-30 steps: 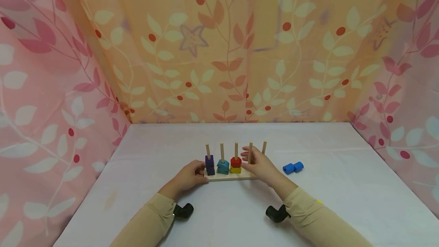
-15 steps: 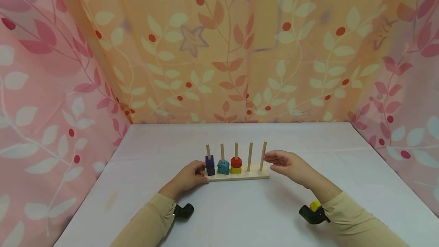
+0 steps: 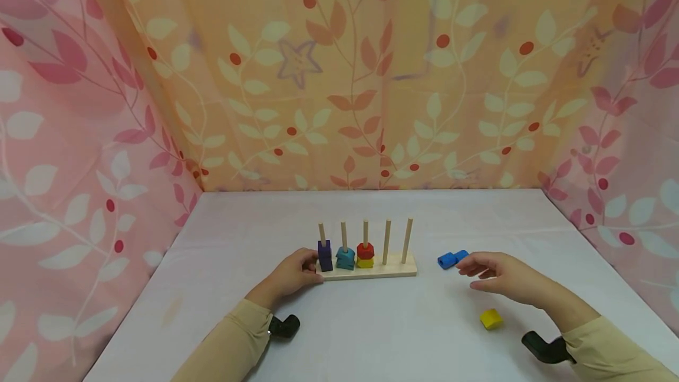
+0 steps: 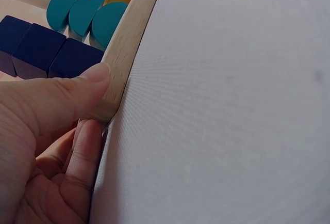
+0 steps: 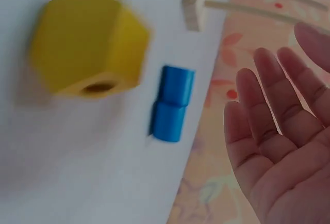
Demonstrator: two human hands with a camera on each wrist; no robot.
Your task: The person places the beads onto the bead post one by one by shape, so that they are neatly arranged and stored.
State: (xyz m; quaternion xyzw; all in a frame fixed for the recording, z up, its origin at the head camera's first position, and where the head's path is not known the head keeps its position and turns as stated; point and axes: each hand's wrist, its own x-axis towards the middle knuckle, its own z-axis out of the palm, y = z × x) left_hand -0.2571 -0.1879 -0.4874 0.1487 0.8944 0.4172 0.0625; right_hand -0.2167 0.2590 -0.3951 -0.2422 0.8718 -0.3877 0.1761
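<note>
My left hand (image 3: pixel 289 274) grips the left end of a wooden peg stacker (image 3: pixel 392 269), its thumb (image 4: pixel 95 79) against the edge of the base. Dark blue square blocks (image 4: pixel 38 46) fill the leftmost peg's lower part. Teal half-round blocks (image 3: pixel 345 259) sit on the second peg. The third peg carries a red block (image 3: pixel 365 250) over a yellow one (image 3: pixel 365 263); the two right pegs are bare. My right hand (image 3: pixel 506 277) is held above the table with relaxed fingers and nothing in it. Nearest to it are two blue cylinder blocks (image 5: pixel 174 102), lying end to end.
A loose yellow faceted block (image 3: pixel 491 319) with a hole (image 5: pixel 100 87) lies on the white table (image 3: pixel 371 335), nearer the front than the blue cylinders. Patterned cloth (image 3: pixel 350 75) hangs behind the table and along both sides.
My right hand has moved right, away from the peg stacker's right pegs and over beside the blue cylinders. The yellow block has come fully into view. My left hand has stayed put.
</note>
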